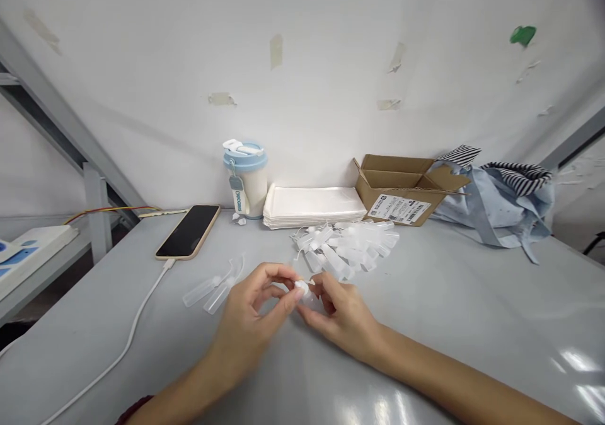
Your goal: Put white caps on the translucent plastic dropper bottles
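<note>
Near the middle of the table, both of my hands are closed on one small translucent plastic tube with a white cap (302, 286). My left hand (253, 311) pinches the white end between thumb and fingertips. My right hand (343, 311) grips the translucent body from the right, with its fingers partly hiding it. Just behind my hands lies a loose pile of similar translucent tubes (347, 248), some with thin curved tails. Two more translucent tubes (212, 289) lie side by side to the left of my left hand.
Against the wall stand a blue-lidded cup (250, 185), a stack of white flat packets (314, 204) and an open cardboard box (401, 192). A light blue cloth bag (501, 204) slumps at right. A phone (188, 232) with a white cable (137, 318) lies left, near a power strip (33, 251).
</note>
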The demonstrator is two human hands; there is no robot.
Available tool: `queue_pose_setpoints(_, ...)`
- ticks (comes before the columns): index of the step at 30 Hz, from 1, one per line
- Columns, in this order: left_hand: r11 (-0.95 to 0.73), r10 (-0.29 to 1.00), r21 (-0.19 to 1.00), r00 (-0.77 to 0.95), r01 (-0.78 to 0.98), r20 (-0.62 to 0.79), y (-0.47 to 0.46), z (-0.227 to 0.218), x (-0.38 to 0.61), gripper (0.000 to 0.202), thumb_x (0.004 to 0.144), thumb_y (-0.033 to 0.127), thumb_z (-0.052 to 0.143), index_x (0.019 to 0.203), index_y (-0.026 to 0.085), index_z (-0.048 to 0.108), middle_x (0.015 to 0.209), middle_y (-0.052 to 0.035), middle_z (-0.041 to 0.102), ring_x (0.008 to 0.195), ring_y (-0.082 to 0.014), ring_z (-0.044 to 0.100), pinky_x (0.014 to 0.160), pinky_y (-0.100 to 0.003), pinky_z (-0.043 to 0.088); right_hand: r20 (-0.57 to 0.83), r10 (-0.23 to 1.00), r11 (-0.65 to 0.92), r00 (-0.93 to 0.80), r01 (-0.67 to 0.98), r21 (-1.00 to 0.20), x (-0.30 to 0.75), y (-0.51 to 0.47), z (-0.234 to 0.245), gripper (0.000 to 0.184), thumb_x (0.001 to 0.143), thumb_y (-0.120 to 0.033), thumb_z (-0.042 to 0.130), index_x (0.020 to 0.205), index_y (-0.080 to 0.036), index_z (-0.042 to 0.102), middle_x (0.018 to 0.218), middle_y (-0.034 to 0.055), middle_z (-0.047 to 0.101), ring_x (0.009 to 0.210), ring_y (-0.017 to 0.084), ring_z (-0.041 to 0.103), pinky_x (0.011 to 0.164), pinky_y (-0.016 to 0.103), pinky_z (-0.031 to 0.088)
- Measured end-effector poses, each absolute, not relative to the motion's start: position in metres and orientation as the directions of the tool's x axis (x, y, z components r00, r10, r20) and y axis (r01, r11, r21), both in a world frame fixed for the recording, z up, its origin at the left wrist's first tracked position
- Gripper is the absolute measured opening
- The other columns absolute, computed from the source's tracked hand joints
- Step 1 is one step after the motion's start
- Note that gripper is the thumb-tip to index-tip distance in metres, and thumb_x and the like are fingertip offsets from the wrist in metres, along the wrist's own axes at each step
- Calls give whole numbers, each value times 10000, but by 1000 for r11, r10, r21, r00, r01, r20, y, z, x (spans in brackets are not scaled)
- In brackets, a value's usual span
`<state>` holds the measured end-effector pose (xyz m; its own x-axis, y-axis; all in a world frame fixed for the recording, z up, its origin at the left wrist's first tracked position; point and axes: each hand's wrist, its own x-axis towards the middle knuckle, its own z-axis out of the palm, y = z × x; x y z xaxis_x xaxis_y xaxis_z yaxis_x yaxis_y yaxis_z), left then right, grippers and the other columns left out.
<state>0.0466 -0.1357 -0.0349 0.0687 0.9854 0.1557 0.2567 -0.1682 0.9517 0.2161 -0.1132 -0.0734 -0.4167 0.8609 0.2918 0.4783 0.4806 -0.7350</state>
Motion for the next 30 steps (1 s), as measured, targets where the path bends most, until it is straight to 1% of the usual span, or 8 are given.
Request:
queue_pose_setpoints(4, -380, 923, 838, 109, 392, 368, -139, -39, 47, 94, 828, 214, 571, 921, 230, 563, 927, -15, 624, 803, -159, 622, 689, -272, 530, 229, 892, 416, -391, 504, -757, 215, -114, -70, 124, 780, -270, 538, 855, -209, 460, 535, -88, 371, 444, 89, 363, 441, 198, 280)
queue_pose_setpoints(7, -459, 888, 775, 181, 434, 423, -139, -40, 47, 89, 828, 190, 559, 907, 230, 556, 917, -13, 621, 718, -132, 610, 661, -257, 527, 242, 899, 413, -366, 518, -749, 216, -113, -70, 118, 759, -236, 530, 846, -212, 455, 534, -88, 360, 456, 96, 377, 450, 197, 290)
queue_pose_setpoints(10, -375, 927, 820, 166, 432, 336, -136, -40, 47, 78, 826, 218, 559, 904, 225, 565, 907, -13, 624, 690, -130, 612, 667, -265, 535, 282, 878, 461, -387, 526, -715, 217, -113, -71, 104, 791, -253, 512, 870, -214, 456, 543, -80, 386, 456, 101, 392, 449, 201, 298)
queue_pose_setpoints(13, -218, 976, 915, 85, 339, 200, -133, -37, 47, 88, 822, 266, 567, 889, 210, 578, 894, -20, 620, 780, -155, 625, 687, -271, 546, 324, 836, 536, -443, 535, -653, 218, -113, -74, 113, 847, -295, 488, 915, -208, 466, 569, -60, 446, 445, 105, 409, 448, 209, 310)
queue_pose_setpoints(16, -118, 993, 961, 59, 252, 106, -130, -34, 47, 113, 801, 296, 602, 861, 202, 588, 858, -16, 617, 804, -157, 618, 667, -250, 544, 364, 791, 606, -491, 553, -571, 219, -113, -75, 132, 876, -310, 476, 952, -202, 479, 663, -13, 547, 467, 116, 469, 461, 221, 337)
queue_pose_setpoints(20, -97, 993, 968, 82, 232, 80, -130, -34, 47, 106, 797, 297, 612, 845, 204, 594, 836, -2, 613, 755, -139, 615, 664, -243, 536, 369, 787, 615, -494, 590, -523, 219, -113, -76, 149, 891, -318, 471, 983, -201, 489, 763, 32, 621, 545, 145, 561, 511, 241, 400)
queue_pose_setpoints(25, -102, 994, 955, 54, 280, 90, -131, -34, 47, 109, 791, 307, 612, 837, 209, 605, 832, -3, 632, 719, -148, 622, 658, -267, 538, 367, 804, 594, -468, 606, -529, 220, -113, -78, 234, 892, -335, 486, 1084, -202, 470, 830, 46, 656, 499, 133, 559, 507, 245, 424)
queue_pose_setpoints(30, -64, 997, 977, 48, 203, 56, -128, -31, 46, 116, 761, 298, 647, 801, 200, 599, 782, 0, 634, 745, -156, 629, 656, -263, 540, 401, 777, 630, -486, 595, -499, 221, -112, -78, 215, 909, -355, 474, 1058, -200, 486, 791, 36, 660, 488, 132, 553, 502, 243, 415)
